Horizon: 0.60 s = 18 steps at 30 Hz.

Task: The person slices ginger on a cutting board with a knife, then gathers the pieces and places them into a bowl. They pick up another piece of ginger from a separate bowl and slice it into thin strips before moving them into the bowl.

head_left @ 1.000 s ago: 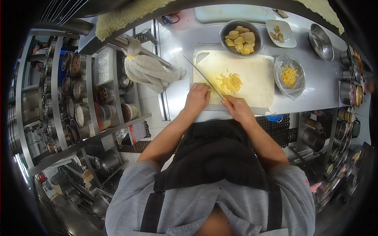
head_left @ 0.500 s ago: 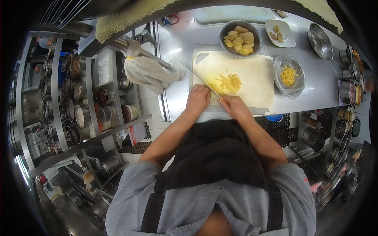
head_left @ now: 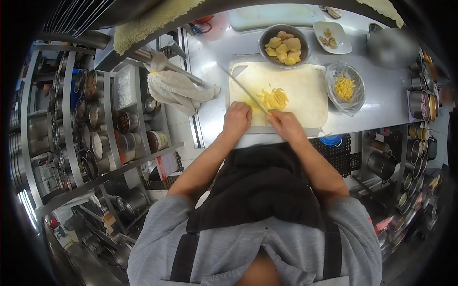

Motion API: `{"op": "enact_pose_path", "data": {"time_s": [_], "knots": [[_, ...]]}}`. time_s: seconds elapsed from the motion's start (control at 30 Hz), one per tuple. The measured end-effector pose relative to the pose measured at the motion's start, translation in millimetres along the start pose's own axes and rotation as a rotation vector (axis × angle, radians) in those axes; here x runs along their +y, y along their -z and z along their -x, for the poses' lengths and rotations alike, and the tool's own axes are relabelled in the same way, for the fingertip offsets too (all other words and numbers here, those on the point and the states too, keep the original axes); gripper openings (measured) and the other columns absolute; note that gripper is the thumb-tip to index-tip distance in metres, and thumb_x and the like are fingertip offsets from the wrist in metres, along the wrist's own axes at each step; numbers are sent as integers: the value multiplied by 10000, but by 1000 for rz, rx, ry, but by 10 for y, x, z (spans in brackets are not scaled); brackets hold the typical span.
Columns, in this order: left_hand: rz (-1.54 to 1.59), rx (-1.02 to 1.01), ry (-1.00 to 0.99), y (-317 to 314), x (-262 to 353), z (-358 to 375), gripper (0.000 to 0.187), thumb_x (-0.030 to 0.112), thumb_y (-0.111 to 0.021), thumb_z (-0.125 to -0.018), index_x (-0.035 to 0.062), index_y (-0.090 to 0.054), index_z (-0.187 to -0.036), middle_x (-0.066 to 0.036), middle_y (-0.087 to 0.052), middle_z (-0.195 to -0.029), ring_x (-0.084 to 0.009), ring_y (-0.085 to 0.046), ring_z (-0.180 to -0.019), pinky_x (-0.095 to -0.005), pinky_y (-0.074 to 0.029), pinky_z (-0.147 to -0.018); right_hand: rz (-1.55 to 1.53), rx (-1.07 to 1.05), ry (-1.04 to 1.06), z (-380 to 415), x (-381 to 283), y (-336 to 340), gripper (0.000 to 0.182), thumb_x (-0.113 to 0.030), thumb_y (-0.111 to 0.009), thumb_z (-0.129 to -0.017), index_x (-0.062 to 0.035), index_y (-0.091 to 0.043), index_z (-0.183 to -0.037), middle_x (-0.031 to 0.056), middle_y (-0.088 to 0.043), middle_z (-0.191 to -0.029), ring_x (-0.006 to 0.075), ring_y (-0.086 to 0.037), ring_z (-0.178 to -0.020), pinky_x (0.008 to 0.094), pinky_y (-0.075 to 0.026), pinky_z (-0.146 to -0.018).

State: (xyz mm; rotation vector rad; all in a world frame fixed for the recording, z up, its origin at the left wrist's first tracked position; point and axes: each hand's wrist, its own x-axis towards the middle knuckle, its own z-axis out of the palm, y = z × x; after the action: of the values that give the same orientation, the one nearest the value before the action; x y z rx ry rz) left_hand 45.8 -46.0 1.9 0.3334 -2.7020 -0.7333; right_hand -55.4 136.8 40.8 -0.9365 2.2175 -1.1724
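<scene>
In my right hand (head_left: 287,126) is the handle of a long kitchen knife (head_left: 243,88), its blade slanting up and left across a white cutting board (head_left: 305,86). My left hand (head_left: 237,118) rests on the board's near edge, left of the blade, with fingers curled down; whatever lies under them is hidden. Thin yellow strips (head_left: 274,99), apparently of ginger, lie fanned out right of the blade. Behind the board, a metal bowl (head_left: 263,49) holds peeled yellow pieces (head_left: 286,46). To the right, a plastic-lined bowl (head_left: 359,90) contains more yellow strips (head_left: 344,88).
A square white dish (head_left: 343,45) with small scraps stands at the back. Right of it is a blurred grey round bowl shape (head_left: 393,47). A pale board (head_left: 272,20) lies farther back. Towels (head_left: 174,86) hang from a rail at left, near shelves of pots (head_left: 98,114).
The knife blade has moved away from my left hand, opening a gap between them. The metal bowl at the far right now appears blurred and differently turned. The view has shifted slightly.
</scene>
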Motion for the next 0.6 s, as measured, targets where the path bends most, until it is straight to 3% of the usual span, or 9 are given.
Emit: {"op": "enact_pose_path", "data": {"time_s": [0.2, 0.6], "knots": [[43, -58, -96, -54, 100, -139, 79, 45, -646, -809, 32, -665, -884, -130, -634, -867, -334, -598, -868, -435, -506, -770, 75, 46, -15, 165, 45, 556, 302, -291, -664, -938, -35, -707, -1091, 223, -666, -779, 394, -651, -702, 437, -505, -652], [-53, -264, -288, -108, 298, -166, 146, 35, -638, -779, 61, -688, -914, -101, -600, -919, -292, -607, -906, -404, -522, -786, -3, 111, -167, 485, 83, 411, 315, -295, -669, -935, -25, -700, -1093, 232, -649, -755, 373, -651, -675, 417, -501, -632]]}}
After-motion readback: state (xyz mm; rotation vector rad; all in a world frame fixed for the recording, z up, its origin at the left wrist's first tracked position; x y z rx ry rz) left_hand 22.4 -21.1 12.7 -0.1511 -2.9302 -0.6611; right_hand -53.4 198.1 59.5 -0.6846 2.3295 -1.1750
